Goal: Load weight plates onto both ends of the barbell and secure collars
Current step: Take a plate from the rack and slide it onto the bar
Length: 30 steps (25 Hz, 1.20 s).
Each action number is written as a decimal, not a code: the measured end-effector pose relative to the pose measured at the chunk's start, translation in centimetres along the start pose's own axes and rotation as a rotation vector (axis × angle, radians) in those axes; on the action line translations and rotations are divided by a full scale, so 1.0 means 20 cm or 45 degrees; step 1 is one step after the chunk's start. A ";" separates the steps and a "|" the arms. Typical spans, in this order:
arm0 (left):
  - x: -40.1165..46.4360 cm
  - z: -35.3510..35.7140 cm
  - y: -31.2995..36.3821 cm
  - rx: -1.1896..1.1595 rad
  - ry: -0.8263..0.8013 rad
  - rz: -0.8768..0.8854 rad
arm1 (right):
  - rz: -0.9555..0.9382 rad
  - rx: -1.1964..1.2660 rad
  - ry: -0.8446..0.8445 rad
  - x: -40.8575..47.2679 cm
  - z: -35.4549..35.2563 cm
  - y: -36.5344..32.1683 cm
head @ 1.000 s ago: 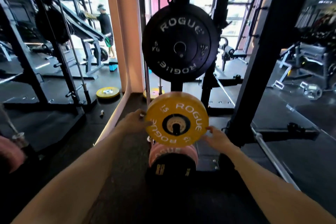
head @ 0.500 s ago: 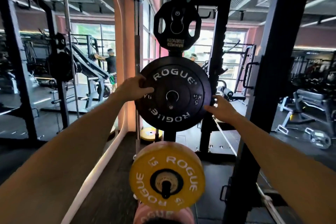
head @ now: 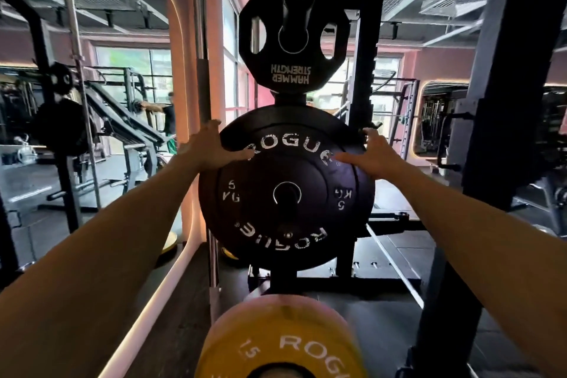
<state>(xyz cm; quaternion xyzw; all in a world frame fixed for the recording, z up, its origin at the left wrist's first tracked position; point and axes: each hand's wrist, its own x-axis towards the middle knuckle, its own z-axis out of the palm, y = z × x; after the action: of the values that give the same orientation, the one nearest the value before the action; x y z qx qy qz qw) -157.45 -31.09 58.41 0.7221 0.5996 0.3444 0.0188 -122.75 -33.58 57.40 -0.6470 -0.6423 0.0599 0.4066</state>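
A black 5 kg Rogue bumper plate [head: 287, 224] hangs on a storage peg of the rack, straight ahead. My left hand [head: 210, 149] holds its upper left rim, thumb laid across the front face and fingers reaching behind the edge. My right hand [head: 372, 153] holds the upper right rim the same way. Below, at the bottom edge of the view, sits a yellow 15 kg Rogue plate [head: 282, 344] on a lower peg. No collar is in sight.
A black Hammer Strength grip plate [head: 294, 37] hangs on the peg above. A bare barbell [head: 201, 40] stands upright just left of the plates. A thick black rack upright [head: 491, 132] rises at the right. A person [head: 168, 113] stands far back left among machines.
My hands left the yellow plate and rose to the black plate, then slid from its sides up to its upper rim. The view tilted upward and came closer.
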 end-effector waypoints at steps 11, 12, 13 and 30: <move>0.35 0.27 -0.17 -0.145 0.098 0.005 | 0.084 -0.004 -0.035 0.50 0.19 0.13; 0.36 0.28 -0.17 -0.150 0.128 0.006 | 0.073 -0.039 -0.044 0.51 0.19 0.13; 0.36 0.29 -0.17 -0.147 0.147 0.012 | 0.058 -0.050 -0.035 0.51 0.19 0.12; -0.11 0.02 -0.02 -0.253 0.114 0.046 | 0.048 0.090 0.001 -0.04 -0.02 0.02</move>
<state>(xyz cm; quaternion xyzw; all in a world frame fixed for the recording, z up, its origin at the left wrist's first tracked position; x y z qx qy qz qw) -157.69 -32.83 56.86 0.7114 0.5495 0.4343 0.0575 -122.36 -34.49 57.12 -0.6442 -0.6272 0.0900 0.4284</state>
